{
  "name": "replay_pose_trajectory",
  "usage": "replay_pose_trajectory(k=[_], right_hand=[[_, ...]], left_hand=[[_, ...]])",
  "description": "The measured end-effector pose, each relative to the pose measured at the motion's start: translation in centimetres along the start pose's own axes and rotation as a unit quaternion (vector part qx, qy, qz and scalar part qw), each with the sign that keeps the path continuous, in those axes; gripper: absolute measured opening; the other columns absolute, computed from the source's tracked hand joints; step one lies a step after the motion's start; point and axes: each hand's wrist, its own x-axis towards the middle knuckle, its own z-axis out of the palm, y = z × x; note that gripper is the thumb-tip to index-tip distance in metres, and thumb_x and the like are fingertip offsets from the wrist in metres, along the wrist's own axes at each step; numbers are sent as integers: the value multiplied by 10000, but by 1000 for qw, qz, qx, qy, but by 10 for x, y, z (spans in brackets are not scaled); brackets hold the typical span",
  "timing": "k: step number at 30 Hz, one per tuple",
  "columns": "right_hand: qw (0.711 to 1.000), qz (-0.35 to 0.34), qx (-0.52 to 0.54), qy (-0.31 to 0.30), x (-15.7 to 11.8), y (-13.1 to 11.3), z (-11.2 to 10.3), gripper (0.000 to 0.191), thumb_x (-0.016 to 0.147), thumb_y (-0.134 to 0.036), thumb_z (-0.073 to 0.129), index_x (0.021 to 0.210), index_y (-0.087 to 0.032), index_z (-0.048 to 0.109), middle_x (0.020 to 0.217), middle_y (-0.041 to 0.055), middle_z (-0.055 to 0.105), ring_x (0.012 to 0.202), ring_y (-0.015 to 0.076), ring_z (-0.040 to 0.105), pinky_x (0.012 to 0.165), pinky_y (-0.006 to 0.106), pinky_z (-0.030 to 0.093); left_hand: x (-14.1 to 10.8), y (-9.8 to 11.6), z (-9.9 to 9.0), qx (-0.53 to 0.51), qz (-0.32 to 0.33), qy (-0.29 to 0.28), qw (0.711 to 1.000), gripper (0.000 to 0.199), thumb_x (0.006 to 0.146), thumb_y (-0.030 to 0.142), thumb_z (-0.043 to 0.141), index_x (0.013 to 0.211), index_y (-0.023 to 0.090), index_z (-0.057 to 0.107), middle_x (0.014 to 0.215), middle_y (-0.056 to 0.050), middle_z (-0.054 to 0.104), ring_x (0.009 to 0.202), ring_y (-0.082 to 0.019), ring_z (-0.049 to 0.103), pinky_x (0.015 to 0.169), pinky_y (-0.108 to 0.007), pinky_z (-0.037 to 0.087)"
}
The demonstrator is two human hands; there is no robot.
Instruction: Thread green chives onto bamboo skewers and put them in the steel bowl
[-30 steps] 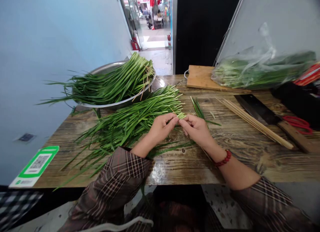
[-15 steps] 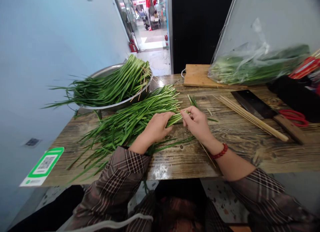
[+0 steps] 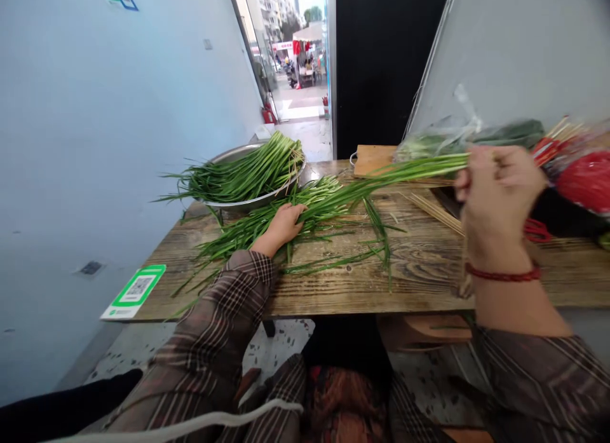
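My right hand (image 3: 500,195), blurred by motion, is raised over the right part of the table, closed round the pale ends of a bunch of garlic chives (image 3: 410,170). The bunch stretches left, its green leaves trailing to my left hand (image 3: 284,225). That hand lies low on the chive pile (image 3: 248,230), the leaves passing between its thumb and curled fingers. Beneath my right hand hangs something thin and pale, too smeared to make out. Behind the pile, a metal basin (image 3: 238,205) holds more chives (image 3: 257,173), with thin wooden skewers (image 3: 294,166) at their pale ends.
Long wooden skewers (image 3: 431,211) lie right of centre, partly behind my right hand. Red scissor handles (image 3: 537,231) show beyond it. A cutting board (image 3: 374,160) and a plastic bag of greens (image 3: 429,141) are at the back. A QR card (image 3: 138,289) lies on the left corner.
My right hand has swung right and up, drawing the chive bunch out long from the pile. My left hand stays on the pile. The view has tilted up somewhat.
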Motion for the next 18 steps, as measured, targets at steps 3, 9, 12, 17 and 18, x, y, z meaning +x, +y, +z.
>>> replay_pose_trajectory(k=[3, 9, 12, 17, 18], right_hand=[[994, -80, -28, 70, 25, -25, -30, 205, 849, -190, 598, 649, -179, 553, 457, -69, 454, 342, 48, 372, 333, 190, 238], [992, -122, 28, 33, 28, -65, -38, 273, 856, -171, 567, 593, -204, 501, 456, -71, 425, 342, 49, 352, 315, 205, 215], [991, -110, 81, 16, 18, -82, -20, 223, 867, -154, 548, 646, -179, 542, 458, -78, 446, 344, 38, 361, 316, 189, 216], [987, -59, 148, -13, 2, -117, 12, 186, 882, -194, 509, 708, -175, 572, 483, -90, 461, 370, 6, 376, 375, 190, 196], [985, -41, 165, -33, -3, -122, 19, 183, 887, -215, 510, 718, -181, 572, 496, -88, 457, 383, 6, 389, 385, 201, 197]], left_hand=[[4, 4, -2, -25, -8, -25, 999, 504, 788, 251, 627, 1267, 106, 562, 1100, -128, 692, 1040, -260, 637, 1139, -459, 294], [-5, 12, -48, -123, 41, -99, 987, 871, 667, 213, 710, 1461, 146, 357, 1234, -137, 649, 1136, -261, 606, 1077, -447, 371], [-22, 13, -82, -184, 69, -79, 977, 835, 687, 145, 619, 1475, 171, 342, 1303, -115, 618, 1190, -227, 582, 1041, -376, 427], [-58, 5, -131, -290, -59, 100, 950, 607, 758, 265, 615, 1337, 116, 511, 1120, -120, 693, 1001, -213, 658, 952, -397, 506], [-64, 2, -138, -306, -98, 141, 937, 582, 758, 307, 646, 1299, 120, 542, 1083, -118, 703, 970, -216, 664, 913, -392, 528]])
